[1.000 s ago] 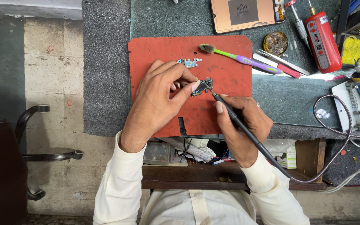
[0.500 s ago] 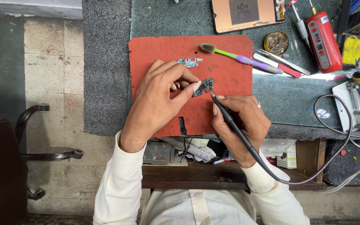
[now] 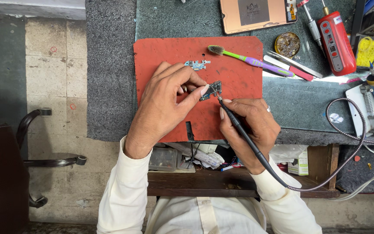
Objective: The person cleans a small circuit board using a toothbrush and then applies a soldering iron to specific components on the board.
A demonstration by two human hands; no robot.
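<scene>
Red rubber mat [image 3: 239, 117] covers the middle of the grey workbench [image 3: 109, 65], biggest thing in play. Left hand [image 3: 165, 104] lies on the mat, thumb and forefinger pressed together, pinching the near edge of a small circuit board [image 3: 211, 90] that sits mid-mat, tilted. Right hand [image 3: 252, 125] just beside it, fingers curled tight around a black soldering iron [image 3: 239, 130], pen-style grip; tip touches the board's right side. Braided cable [image 3: 347, 151] runs from the iron's back end, loops right toward the stand [image 3: 369, 115].

Above the mat: phone back panel [image 3: 256, 15], face down, tan frame. Right of that a red handheld tool [image 3: 336, 41], upright-ish, with a yellow sponge tray [image 3: 371, 50] beside it. Green and purple toothbrush [image 3: 252, 60] lies across the mat's upper right edge, bristles on the mat. Round tin of flux [image 3: 287, 43] near its handle. Tweezers [image 3: 291, 63] just beside the brush. Second small board piece [image 3: 197, 65] on the mat above the left hand, apart from it.
</scene>
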